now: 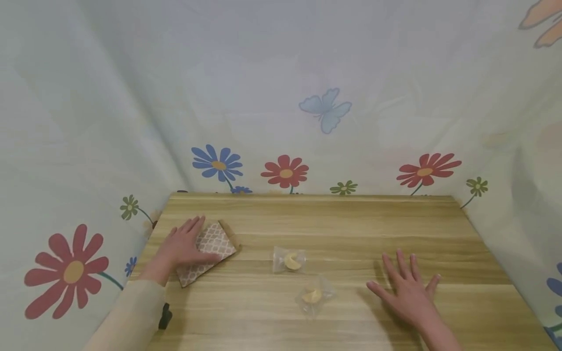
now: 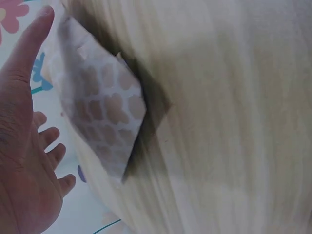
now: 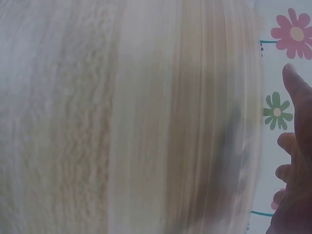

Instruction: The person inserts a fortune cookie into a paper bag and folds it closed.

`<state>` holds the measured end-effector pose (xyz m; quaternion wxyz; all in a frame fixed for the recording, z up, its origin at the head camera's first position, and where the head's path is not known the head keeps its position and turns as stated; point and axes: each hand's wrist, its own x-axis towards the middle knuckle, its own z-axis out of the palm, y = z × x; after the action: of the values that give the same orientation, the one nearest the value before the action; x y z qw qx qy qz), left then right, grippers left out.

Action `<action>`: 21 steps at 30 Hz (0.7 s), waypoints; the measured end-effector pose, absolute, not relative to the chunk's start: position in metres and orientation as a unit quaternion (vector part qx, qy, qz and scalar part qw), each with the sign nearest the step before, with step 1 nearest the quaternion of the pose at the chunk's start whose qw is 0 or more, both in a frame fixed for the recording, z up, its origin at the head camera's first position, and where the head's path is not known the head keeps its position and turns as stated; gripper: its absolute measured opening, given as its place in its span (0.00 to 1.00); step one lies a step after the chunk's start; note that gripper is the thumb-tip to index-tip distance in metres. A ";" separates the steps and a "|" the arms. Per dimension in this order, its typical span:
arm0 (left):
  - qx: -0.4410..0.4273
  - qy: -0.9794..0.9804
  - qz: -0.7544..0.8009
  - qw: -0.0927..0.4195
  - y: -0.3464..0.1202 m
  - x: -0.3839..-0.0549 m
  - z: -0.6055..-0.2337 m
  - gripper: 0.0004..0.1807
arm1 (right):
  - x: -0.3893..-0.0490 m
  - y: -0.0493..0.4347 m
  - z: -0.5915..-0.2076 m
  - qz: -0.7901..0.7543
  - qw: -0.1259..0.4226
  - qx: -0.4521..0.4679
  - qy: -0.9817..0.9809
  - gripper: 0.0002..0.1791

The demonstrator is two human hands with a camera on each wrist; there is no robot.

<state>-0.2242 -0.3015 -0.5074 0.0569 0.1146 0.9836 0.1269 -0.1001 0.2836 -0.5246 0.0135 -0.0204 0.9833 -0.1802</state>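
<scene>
A paper bag [image 1: 215,242] with a brown-and-white lattice pattern lies at the left of the table, brown along its far right edge. My left hand [image 1: 182,247] is over its left part, fingers extended and thumb reaching across it. In the left wrist view the bag [image 2: 105,105] looks creased and raised, beside the hand [image 2: 24,146]; contact is hard to tell. Two yellow, crescent-shaped fortune cookies in clear wrappers, one farther back [image 1: 291,262] and one nearer [image 1: 312,295], lie mid-table. My right hand [image 1: 406,292] holds nothing, its fingers spread above the table to their right.
The wood-grain table [image 1: 351,224] ends at the back against a pale cloth [image 1: 263,73] printed with flowers and a butterfly. Similar cloth hangs on both sides. A small black object [image 1: 165,316] shows by the table's left edge, near the left sleeve [image 1: 136,312].
</scene>
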 end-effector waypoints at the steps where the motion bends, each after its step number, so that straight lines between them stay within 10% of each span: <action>1: 0.113 0.984 0.128 0.059 -0.302 -0.225 -0.510 0.80 | -0.100 0.283 -0.525 -0.181 0.013 -0.021 0.983 0.54; 21: 0.116 0.982 0.135 0.063 -0.290 -0.221 -0.528 0.78 | -0.106 0.275 -0.528 -0.186 0.011 -0.028 0.982 0.54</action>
<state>-0.2211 -0.2900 -0.5279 0.0628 0.1164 0.9820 0.1349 -0.1064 0.2751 -0.5279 0.0108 -0.0285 0.9821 -0.1861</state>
